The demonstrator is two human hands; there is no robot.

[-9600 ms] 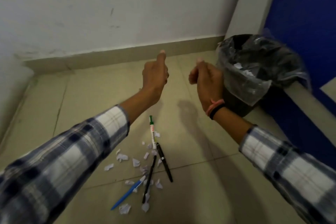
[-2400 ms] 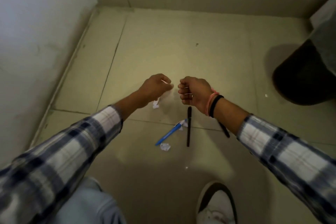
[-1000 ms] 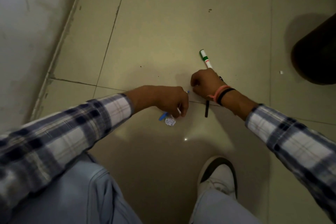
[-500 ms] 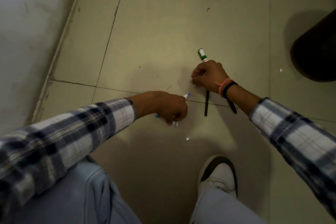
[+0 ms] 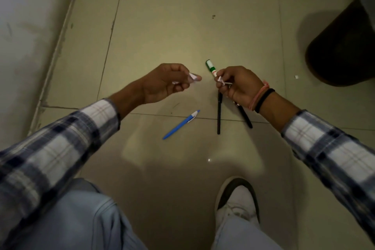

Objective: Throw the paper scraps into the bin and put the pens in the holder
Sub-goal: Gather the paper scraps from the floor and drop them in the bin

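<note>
Hands [image 5: 162,84] [image 5: 236,85] both pinch paper scraps [image 5: 192,77].

The floor [image 5: 182,26] was bare and open between the hands and the far wall, so a hand could move there freely. A blue pen [image 5: 181,124], two black pens [image 5: 219,115] and a green-capped marker [image 5: 210,67] lay in the middle. The dark bin [image 5: 343,50] stood at the right, a wall [image 5: 26,26] closed the left, and a white shoe [image 5: 236,203] and knee [image 5: 71,219] filled the near floor.
</note>
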